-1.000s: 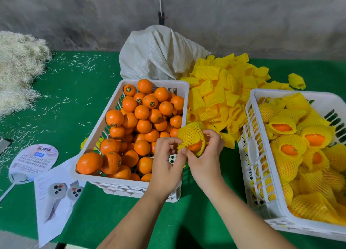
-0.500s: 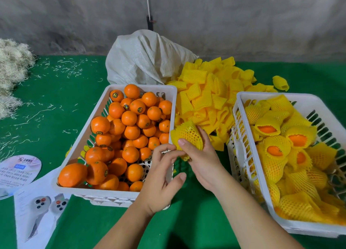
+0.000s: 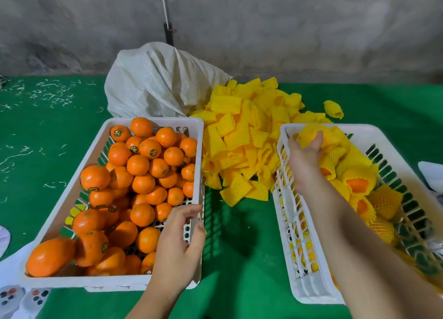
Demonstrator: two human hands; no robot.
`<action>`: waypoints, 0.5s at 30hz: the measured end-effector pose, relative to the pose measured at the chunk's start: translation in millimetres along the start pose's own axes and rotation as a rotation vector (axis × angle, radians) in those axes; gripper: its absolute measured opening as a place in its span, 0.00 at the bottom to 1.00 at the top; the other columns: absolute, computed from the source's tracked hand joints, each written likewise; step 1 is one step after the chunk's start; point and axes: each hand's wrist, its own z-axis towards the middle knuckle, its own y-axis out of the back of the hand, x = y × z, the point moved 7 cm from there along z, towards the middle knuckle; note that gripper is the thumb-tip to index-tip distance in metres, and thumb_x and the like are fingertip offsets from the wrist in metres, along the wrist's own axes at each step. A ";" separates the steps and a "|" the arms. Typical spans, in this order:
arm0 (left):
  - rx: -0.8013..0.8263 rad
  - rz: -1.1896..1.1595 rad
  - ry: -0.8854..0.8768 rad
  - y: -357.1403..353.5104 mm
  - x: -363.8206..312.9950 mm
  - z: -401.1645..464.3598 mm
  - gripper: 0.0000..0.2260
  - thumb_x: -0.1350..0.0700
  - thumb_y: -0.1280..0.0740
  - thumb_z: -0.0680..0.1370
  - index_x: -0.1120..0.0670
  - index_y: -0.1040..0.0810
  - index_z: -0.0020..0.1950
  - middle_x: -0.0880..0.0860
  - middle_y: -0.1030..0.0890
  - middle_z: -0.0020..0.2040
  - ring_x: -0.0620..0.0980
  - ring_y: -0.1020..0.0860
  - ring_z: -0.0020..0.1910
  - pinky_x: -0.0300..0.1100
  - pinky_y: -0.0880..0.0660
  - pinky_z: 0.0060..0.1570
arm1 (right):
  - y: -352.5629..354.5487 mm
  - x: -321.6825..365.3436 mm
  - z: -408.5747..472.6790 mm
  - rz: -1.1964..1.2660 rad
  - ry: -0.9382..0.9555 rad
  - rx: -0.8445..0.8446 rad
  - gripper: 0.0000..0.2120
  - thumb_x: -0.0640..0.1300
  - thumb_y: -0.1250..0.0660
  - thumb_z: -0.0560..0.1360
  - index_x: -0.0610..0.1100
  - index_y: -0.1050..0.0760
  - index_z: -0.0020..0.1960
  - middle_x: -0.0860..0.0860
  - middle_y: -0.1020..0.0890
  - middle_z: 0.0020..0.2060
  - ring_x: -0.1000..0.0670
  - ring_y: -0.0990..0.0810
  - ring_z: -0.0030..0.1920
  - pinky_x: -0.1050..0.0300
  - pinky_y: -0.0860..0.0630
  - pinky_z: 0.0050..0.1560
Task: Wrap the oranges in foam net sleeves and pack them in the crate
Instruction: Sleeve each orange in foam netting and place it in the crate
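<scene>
A white crate point(image 3: 72, 184) on the left holds a heap of bare oranges point(image 3: 141, 165). Between the crates lies a pile of yellow foam net sleeves point(image 3: 242, 136). On the right, another white crate point(image 3: 286, 213) holds several sleeved oranges point(image 3: 357, 182). My right hand point(image 3: 304, 155) reaches over that crate's far left corner and holds a sleeved orange point(image 3: 309, 133) there. My left hand point(image 3: 179, 242) hovers over the near right corner of the left crate, fingers loosely curled, holding nothing.
A white woven sack point(image 3: 158, 81) lies behind the left crate, against the grey wall. Green matting point(image 3: 239, 258) covers the table, with pale shreds scattered at the far left. Printed paper point(image 3: 14, 297) sits at the near left corner.
My right hand has carried the sleeved orange rightward from between the crates into the right crate. My left hand let go and drew back over the left crate.
</scene>
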 end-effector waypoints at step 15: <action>0.690 0.796 0.441 -31.9 116.4 62.5 0.29 0.47 0.40 0.86 0.48 0.46 0.85 0.59 0.41 0.81 0.69 0.38 0.77 0.63 0.38 0.76 | -76.7 -139.0 -23.4 -1.382 0.112 0.870 0.33 0.58 0.40 0.83 0.63 0.52 0.83 0.47 0.65 0.83 0.34 0.59 0.82 0.32 0.50 0.79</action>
